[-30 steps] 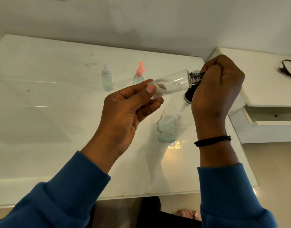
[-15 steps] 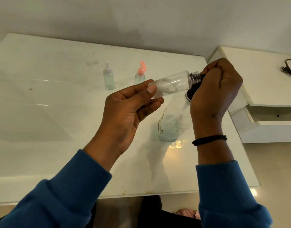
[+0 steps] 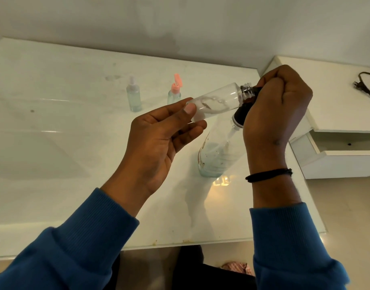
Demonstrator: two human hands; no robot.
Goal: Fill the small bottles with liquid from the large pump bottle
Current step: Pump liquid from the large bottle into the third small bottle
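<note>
Pump bottle [image 3: 213, 155] upright; right hand [image 3: 276, 105] clenches its head, left hand [image 3: 159, 130] pinches tilted small bottle [image 3: 217, 101] there. Keep mouth against nozzle, press slowly.

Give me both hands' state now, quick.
Left hand: pinches the small clear bottle by its base.
Right hand: curled over the large pump bottle head.
</note>
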